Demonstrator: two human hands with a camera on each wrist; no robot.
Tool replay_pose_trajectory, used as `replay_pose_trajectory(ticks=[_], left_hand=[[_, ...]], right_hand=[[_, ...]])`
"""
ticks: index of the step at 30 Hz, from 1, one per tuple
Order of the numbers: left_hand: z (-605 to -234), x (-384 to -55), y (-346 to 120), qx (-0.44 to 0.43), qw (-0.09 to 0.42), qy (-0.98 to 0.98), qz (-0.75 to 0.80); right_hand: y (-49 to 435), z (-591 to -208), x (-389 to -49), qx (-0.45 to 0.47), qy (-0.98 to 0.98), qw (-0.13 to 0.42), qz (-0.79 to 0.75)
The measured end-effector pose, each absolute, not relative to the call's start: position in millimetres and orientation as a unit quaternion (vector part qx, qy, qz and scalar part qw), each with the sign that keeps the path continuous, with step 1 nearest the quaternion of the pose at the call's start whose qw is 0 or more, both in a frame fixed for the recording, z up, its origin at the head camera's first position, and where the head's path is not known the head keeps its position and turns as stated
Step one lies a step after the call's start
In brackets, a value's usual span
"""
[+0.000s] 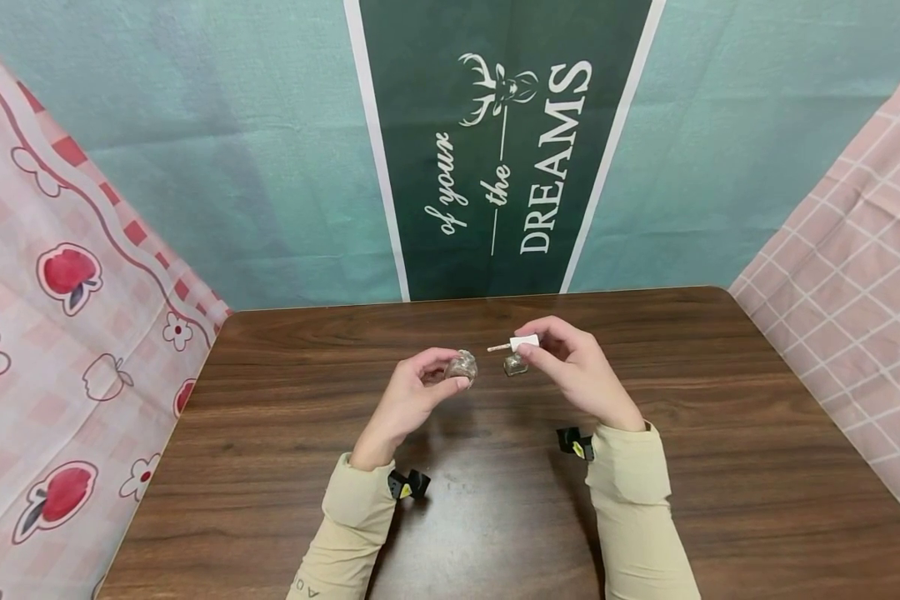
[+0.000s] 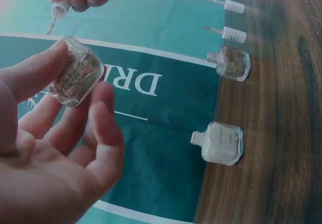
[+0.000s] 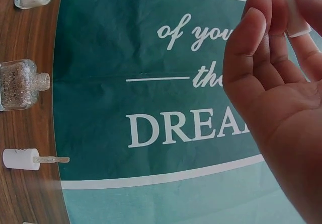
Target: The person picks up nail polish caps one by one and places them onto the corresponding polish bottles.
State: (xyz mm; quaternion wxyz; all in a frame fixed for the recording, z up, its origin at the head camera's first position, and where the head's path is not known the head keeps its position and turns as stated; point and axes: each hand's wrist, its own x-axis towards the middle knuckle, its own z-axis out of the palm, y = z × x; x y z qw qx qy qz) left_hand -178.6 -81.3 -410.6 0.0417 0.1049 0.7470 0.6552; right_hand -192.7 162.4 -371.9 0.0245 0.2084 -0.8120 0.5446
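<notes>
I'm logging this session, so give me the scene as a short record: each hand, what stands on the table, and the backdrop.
left hand: holds a glitter bottle
right hand: pinches a white cap
brush: points toward the held bottle, apart from it
standing bottles: second glitter bottle and white bottle, both upright, uncapped
standing caps: two more caps, brushes up
table: brown wood grain
backdrop: green cloth, "DREAMS" printed

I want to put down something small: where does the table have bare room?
Bare wood: from the left hand to the apple-print cloth, from the right hand to the pink checked cloth, and between the sleeves. Crowded: the far middle, with a glitter bottle, white bottle and two caps.
</notes>
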Motion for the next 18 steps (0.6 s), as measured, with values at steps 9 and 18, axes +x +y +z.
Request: replay_pose_trajectory(ticks=[9,18], left_hand=[[-412.4,-179.2,-81.6,0.129,0.053,0.739,0.659],[-411.7,-178.4,-81.6,0.126,0.043,0.741,0.659]], right_hand=[[158.4,-370.8,-191.5,0.221,-0.822,0.006,0.524],[155.8,-370.6,-190.8,0.230,-0.826,0.002,0.514]])
